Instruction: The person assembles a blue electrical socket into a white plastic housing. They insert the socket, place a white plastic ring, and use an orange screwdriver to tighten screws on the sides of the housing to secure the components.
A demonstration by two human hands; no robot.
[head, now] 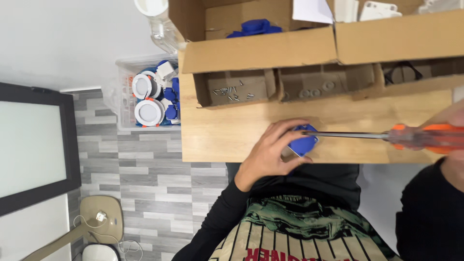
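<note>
Left hand (270,152) fingers (285,126) curled; right hand (454,140) clenched.

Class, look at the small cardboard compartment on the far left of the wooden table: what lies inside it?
Inside the leftmost compartment lie several loose silver screws, scattered on its floor. Its front wall hides the nearest strip, so more could sit there.

A single view is given, taken from the head and aimed steeply down, close over the counter (232,140). The torso is seen at the bottom of the frame, boxes (270,48) along the top, floor (145,188) at lower left.
</note>
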